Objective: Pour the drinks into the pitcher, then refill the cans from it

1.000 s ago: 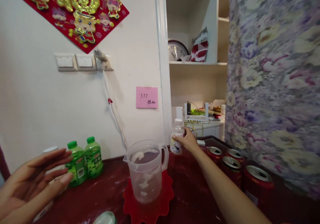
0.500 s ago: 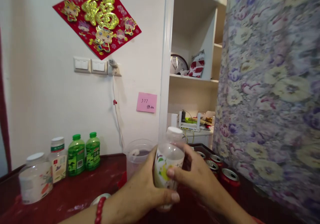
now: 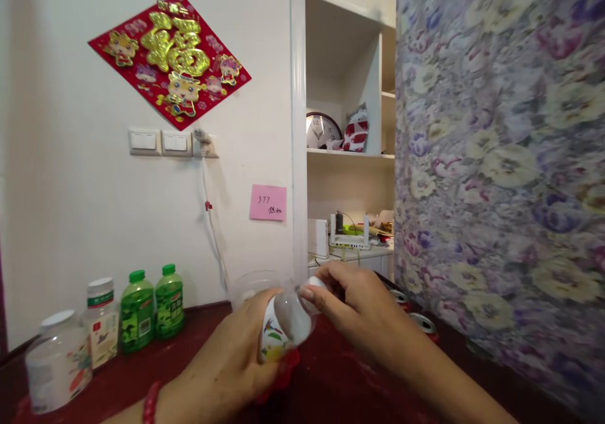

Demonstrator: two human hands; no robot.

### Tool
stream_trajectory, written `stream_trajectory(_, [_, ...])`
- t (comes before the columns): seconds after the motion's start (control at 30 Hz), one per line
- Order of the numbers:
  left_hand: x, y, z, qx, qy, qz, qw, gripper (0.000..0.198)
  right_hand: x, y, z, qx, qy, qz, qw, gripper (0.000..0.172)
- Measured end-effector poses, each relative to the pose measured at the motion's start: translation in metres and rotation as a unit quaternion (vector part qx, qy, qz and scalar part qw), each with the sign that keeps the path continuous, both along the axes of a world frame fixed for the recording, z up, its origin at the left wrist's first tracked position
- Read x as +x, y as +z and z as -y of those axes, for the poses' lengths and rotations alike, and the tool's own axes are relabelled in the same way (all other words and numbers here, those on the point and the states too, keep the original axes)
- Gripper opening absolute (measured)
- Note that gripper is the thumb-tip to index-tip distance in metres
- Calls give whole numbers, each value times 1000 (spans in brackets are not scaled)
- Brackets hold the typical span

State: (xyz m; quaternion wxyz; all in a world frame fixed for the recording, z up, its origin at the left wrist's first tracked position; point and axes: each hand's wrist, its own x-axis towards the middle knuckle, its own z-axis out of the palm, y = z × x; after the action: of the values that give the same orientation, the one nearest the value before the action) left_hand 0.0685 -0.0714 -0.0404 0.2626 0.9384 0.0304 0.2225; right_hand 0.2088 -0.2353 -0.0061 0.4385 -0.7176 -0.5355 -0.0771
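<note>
My left hand (image 3: 236,342) is wrapped round a clear plastic bottle (image 3: 290,320) with a colourful printed label. The bottle is tilted, its neck pointing up and to the right. With its fingers closed, my right hand (image 3: 363,307) grips the white cap (image 3: 316,281) at the bottle's mouth. I cannot tell whether the cap is still screwed on. Behind the left hand stands a clear plastic tub (image 3: 246,280), mostly covered. Part of a red object (image 3: 289,373) shows below the bottle; its kind is unclear.
On the dark red table (image 3: 340,380), a wide clear jar (image 3: 59,361), a white-capped bottle (image 3: 103,326) and two green bottles (image 3: 137,310) stand at the left. Opened drink cans (image 3: 424,324) sit at the right, partly behind my right arm, near a floral curtain (image 3: 496,191).
The bottle has tipped from upright to slanting right and moved left. My right hand has shifted from the bottle's side to its cap. The view has turned slightly right.
</note>
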Motion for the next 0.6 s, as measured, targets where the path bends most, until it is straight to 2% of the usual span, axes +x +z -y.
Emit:
stream_trajectory(0.13, [-10,17,-20,48,29,20,998,44,-2,19,-20,-8,18,60,998,20])
stream_trajectory(0.23, [-18,27,-41,51,50,14,997,42,0,31,-41,14,77,85,993,10])
stream_trajectory(0.27, [-21,30,-48,46,52,16,997,43,1,33,-48,21,112,85,990,16])
stream_trajectory(0.37, [-31,35,-65,40,55,33,997,45,5,35,-71,30,206,53,977,50])
stream_trajectory(0.43, [-36,36,-73,52,64,39,996,42,6,33,-86,15,190,16,982,57])
stream_trajectory(0.53, [-41,34,-84,86,96,34,991,38,3,30,-108,-34,97,-12,995,43])
stream_trajectory(0.6, [-43,30,-93,105,113,32,988,37,1,28,-121,-60,86,-17,994,40])
